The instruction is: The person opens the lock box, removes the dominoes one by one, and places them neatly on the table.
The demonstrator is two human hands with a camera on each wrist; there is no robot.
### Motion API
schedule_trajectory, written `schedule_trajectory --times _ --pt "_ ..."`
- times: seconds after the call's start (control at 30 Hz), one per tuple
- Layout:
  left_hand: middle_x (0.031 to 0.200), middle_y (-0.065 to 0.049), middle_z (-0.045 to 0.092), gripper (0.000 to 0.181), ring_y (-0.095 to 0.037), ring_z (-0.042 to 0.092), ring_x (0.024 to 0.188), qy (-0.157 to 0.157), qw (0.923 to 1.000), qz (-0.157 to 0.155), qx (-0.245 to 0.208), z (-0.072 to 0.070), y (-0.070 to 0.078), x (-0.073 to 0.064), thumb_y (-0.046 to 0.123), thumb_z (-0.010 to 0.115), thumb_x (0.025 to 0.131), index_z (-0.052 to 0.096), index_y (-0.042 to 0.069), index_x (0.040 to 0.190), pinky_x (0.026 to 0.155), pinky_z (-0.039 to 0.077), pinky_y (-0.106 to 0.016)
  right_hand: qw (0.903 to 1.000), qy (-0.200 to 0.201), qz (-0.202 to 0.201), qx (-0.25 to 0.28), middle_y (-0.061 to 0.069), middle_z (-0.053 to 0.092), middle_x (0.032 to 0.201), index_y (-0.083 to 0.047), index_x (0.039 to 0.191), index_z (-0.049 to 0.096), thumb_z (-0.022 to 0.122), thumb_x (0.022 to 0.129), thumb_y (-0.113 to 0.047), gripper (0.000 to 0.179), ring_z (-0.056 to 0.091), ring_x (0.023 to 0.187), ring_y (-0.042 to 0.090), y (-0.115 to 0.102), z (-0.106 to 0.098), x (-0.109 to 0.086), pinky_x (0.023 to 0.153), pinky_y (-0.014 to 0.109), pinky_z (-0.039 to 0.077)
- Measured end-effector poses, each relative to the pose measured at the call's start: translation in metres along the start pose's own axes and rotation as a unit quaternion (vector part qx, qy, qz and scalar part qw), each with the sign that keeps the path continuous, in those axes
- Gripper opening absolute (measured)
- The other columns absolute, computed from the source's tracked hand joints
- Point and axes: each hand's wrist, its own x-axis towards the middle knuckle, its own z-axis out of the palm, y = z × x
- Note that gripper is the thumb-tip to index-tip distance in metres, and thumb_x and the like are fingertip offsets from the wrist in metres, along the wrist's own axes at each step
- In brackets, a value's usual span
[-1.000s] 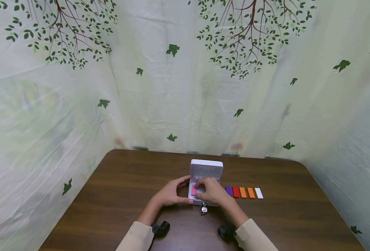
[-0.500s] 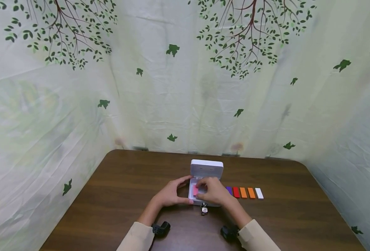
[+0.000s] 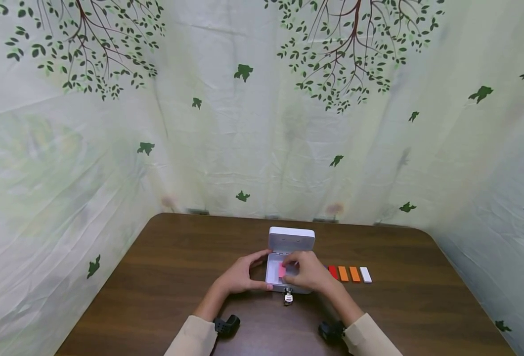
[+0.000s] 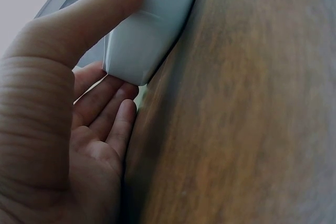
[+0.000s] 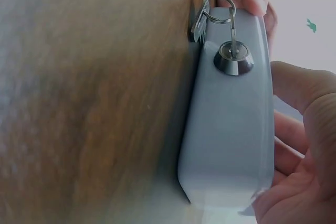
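A small white metal lock box sits on the table with its lid raised. My left hand grips its left side, thumb at the near corner and fingers along the side toward the far corner. Inside the box, my right hand pinches a small pink block between thumb and index finger. A key on a ring stands in the front lock, with a second key hanging from the ring. My right hand covers much of the box's inside.
To the right of the box, a row of small flat blocks lies on the brown table: red, two orange ones, the first orange block beside the red, and white. A leaf-printed curtain hangs behind the table.
My right hand has shifted a little to the right inside the box, and the pink block has moved with it. The purple block is now mostly hidden behind this hand. My left hand stays put.
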Motion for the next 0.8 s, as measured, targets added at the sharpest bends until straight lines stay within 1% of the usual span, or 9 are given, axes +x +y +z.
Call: schedule_trajectory --times 0.13,0.3,0.37,0.47,0.53,0.67,0.8 --pt "0.158 0.002 0.048 0.094 -0.026 0.052 0.142 -0.001 1.0000 -0.003 0.001 0.001 0.000 0.000 0.051 0.087 0.079 0.043 0.021 0.157 0.118 0.042 -0.051 0.9999 0.002 0.001 0.011 0.002 0.077 0.096 -0.009 0.098 0.079 0.085 0.079 -0.019 0.022 0.067 0.087 0.018 -0.001 -0.005 -0.003 0.080 0.036 0.062" --pt "0.159 0.003 0.047 0.094 -0.025 0.051 0.143 -0.002 1.0000 -0.008 0.002 0.001 -0.001 0.000 0.051 0.087 0.079 0.043 0.023 0.157 0.119 0.042 -0.051 0.9997 -0.003 0.018 0.015 0.000 0.076 0.099 -0.010 0.104 0.079 0.085 0.080 -0.020 0.026 0.068 0.090 0.017 -0.004 -0.013 -0.007 0.081 0.035 0.062" --pt "0.159 0.004 0.047 0.094 -0.025 0.051 0.143 -0.002 0.9999 -0.010 0.003 0.000 -0.001 0.000 0.051 0.087 0.079 0.043 0.023 0.157 0.119 0.042 -0.050 0.9997 -0.004 0.021 0.014 0.001 0.076 0.100 -0.010 0.106 0.078 0.084 0.080 -0.020 0.028 0.068 0.090 0.018 -0.005 -0.016 -0.009 0.080 0.036 0.062" --pt "0.159 0.002 0.048 0.094 -0.026 0.051 0.142 -0.001 1.0000 -0.010 0.000 0.000 0.000 0.000 0.051 0.087 0.079 0.043 0.023 0.157 0.119 0.042 -0.051 0.9996 -0.005 0.020 0.020 0.005 0.076 0.101 -0.008 0.107 0.078 0.084 0.080 -0.019 0.030 0.069 0.090 0.021 -0.005 -0.021 -0.011 0.080 0.039 0.062" --pt "0.159 0.002 0.048 0.094 -0.027 0.051 0.143 -0.001 1.0000 -0.010 -0.001 0.000 -0.001 0.000 0.051 0.087 0.079 0.043 0.023 0.156 0.119 0.042 -0.051 0.9995 -0.003 0.020 0.024 0.005 0.076 0.100 -0.008 0.107 0.078 0.084 0.079 -0.019 0.030 0.069 0.089 0.022 -0.004 -0.023 -0.012 0.080 0.040 0.062" --pt "0.159 0.001 0.048 0.094 -0.028 0.051 0.143 -0.001 1.0000 -0.008 -0.006 0.001 -0.002 0.000 0.050 0.087 0.079 0.043 0.021 0.156 0.119 0.042 -0.051 0.9995 0.006 0.017 0.027 0.000 0.075 0.100 -0.009 0.107 0.077 0.084 0.079 -0.018 0.030 0.069 0.089 0.020 0.001 -0.026 -0.015 0.081 0.040 0.063" --pt "0.158 0.000 0.048 0.094 -0.027 0.051 0.143 0.000 0.9999 -0.006 -0.011 0.001 -0.001 0.000 0.049 0.088 0.078 0.044 0.021 0.156 0.119 0.042 -0.050 0.9993 0.013 0.011 0.032 -0.001 0.074 0.101 -0.010 0.108 0.076 0.085 0.080 -0.017 0.031 0.070 0.089 0.020 0.004 -0.032 -0.020 0.082 0.038 0.063"
